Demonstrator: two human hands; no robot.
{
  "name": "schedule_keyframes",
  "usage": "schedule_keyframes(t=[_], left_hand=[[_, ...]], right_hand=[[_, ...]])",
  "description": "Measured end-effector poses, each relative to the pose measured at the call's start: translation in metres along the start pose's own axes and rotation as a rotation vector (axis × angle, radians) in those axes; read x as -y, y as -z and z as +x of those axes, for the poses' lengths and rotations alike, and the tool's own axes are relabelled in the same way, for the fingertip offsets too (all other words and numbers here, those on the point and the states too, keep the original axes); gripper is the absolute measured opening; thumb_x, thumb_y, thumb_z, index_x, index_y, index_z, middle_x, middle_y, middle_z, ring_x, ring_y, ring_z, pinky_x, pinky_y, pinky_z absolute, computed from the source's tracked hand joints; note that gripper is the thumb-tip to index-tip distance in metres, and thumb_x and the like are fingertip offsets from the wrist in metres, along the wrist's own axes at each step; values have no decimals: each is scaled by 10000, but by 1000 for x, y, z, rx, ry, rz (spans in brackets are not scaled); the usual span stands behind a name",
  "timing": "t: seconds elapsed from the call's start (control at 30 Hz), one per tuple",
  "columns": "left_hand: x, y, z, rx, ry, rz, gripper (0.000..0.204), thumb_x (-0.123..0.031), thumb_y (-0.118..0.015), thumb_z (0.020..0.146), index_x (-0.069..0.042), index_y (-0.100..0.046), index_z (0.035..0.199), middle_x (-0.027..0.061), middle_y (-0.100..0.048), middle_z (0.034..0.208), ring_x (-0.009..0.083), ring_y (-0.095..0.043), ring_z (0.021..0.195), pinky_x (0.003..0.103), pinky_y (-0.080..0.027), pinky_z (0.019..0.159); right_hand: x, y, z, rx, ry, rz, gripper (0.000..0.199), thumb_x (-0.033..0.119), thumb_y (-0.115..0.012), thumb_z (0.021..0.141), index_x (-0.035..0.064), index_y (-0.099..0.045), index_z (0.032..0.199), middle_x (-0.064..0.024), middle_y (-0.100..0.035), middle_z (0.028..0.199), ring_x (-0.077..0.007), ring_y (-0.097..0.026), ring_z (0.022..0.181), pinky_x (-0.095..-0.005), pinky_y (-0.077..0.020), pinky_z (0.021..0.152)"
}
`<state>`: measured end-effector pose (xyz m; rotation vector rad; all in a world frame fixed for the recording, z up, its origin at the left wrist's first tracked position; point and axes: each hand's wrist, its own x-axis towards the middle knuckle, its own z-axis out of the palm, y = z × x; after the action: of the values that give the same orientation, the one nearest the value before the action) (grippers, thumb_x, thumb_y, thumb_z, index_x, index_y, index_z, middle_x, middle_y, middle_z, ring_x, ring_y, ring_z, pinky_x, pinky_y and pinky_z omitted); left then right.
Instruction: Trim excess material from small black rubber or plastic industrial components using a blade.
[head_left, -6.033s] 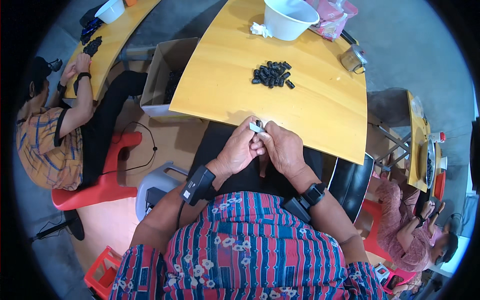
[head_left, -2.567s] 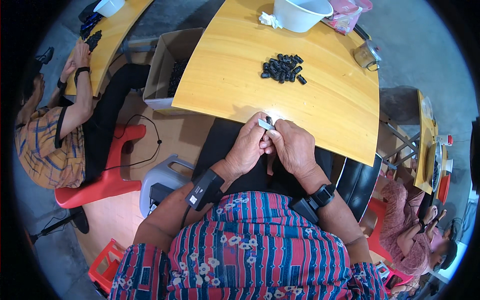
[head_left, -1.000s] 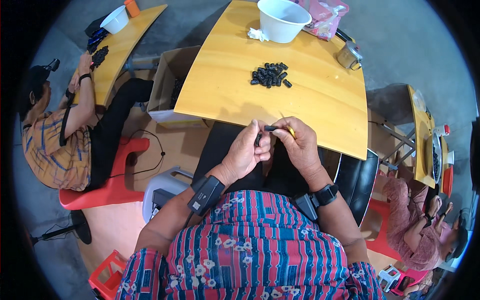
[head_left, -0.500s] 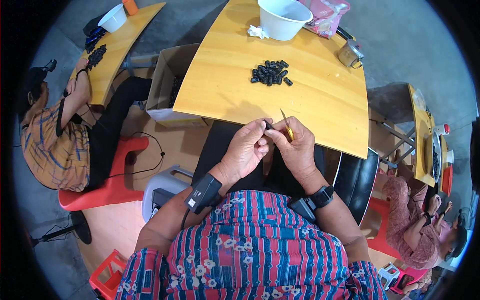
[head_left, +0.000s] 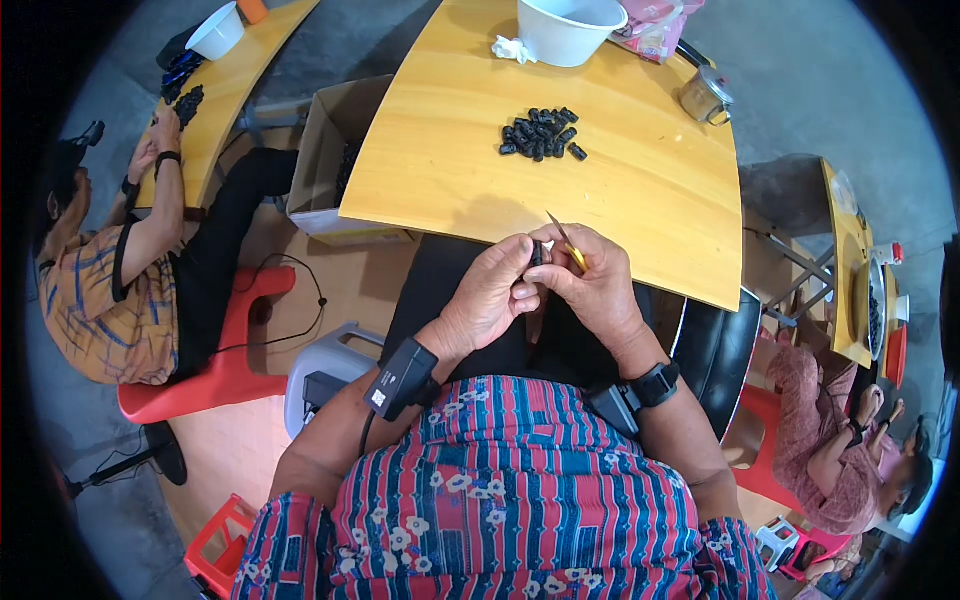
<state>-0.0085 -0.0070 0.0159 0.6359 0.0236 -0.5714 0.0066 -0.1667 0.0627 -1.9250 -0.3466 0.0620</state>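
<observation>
A small black cylindrical part (head_left: 537,256) is pinched in the fingers of my left hand (head_left: 492,287), just off the near edge of the table. My right hand (head_left: 592,282) presses its thumb toward the same part. Tucked in my right fingers is a yellow-handled pointed tool (head_left: 574,252), its thin metal blade angled up and to the left; whether it is a pair of scissors or a small knife I cannot make out. Farther in on the tabletop lies a loose pile of similar black parts (head_left: 540,134).
The yellow table (head_left: 440,150) carries a white basin (head_left: 568,35), a crumpled white tissue (head_left: 512,49), a pink bag (head_left: 652,30) and a lidded jar (head_left: 706,97). A cardboard box (head_left: 330,150) stands left of it. Co-workers sit at tables on both sides.
The black part has turned more upright between my fingers, and the pointed tool has shifted slightly leftward. At the left, a co-worker has brought both hands together by their pile.
</observation>
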Motion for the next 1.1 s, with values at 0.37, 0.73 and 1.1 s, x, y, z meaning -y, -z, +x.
schedule_keyframes(t=[0.37, 0.73, 1.1], left_hand=[[-1, 6, 3, -1, -88, -58, 248, -380, -404, 1014, -149, -494, 995, -38, -467, 847, 51, -432, 719, 204, -346, 596], [0, 2, 5, -159, -104, -97, 248, -354, -392, 1023, -135, -461, 928, -35, -379, 740, 39, -337, 607, 196, -325, 546], [1, 10, 4, -98, -80, -70, 271, -392, -435, 997, -132, -491, 943, -34, -439, 808, 64, -428, 705, 227, -389, 624]], right_hand=[[-3, 0, 1, -52, -74, 0, 190, 145, -664, 838, 12, -644, 971, -137, -649, 887, -248, -636, 817, -308, -501, 762], [-3, -6, 2, 167, 72, -467, 323, 362, -510, 935, 45, -559, 898, -165, -583, 833, -386, -581, 804, -445, -471, 701], [-1, -11, 8, 173, 102, -586, 324, 384, -537, 908, 64, -531, 859, -132, -583, 798, -359, -599, 760, -444, -485, 649]])
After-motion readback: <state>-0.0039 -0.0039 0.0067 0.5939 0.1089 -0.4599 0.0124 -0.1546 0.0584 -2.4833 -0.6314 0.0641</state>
